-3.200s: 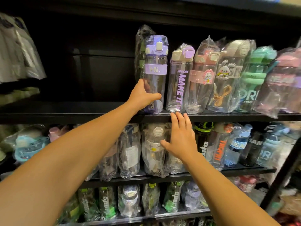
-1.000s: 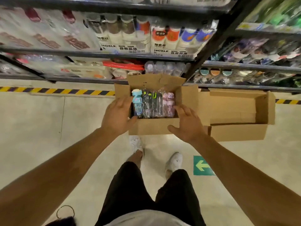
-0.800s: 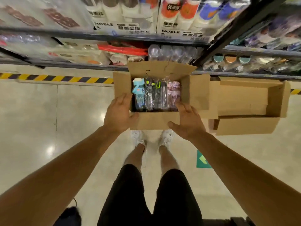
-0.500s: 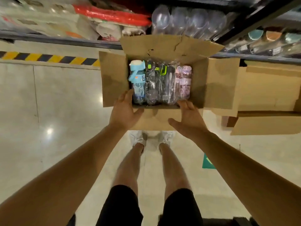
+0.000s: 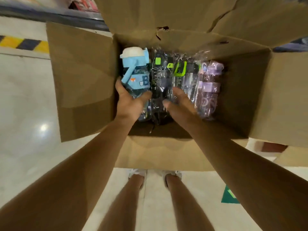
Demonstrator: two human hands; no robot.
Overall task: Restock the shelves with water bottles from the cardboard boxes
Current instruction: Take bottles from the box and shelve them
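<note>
Both hands now down inside the cardboard box (image 5: 83, 80) — left grip (image 5: 131, 102) around the blue bottle (image 5: 135, 72), right (image 5: 180, 104) loose, empty.

Both forearms are bare, with no sleeves, watch or rings showing on the left hand (image 5: 129, 104) or right hand (image 5: 180, 104). The legs are bare below, ending in white shoes (image 5: 137, 172).

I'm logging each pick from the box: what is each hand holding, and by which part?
Left hand grips the blue bottle at mid-body. Right hand rests on the wrapped bottles, gripping nothing.
</note>
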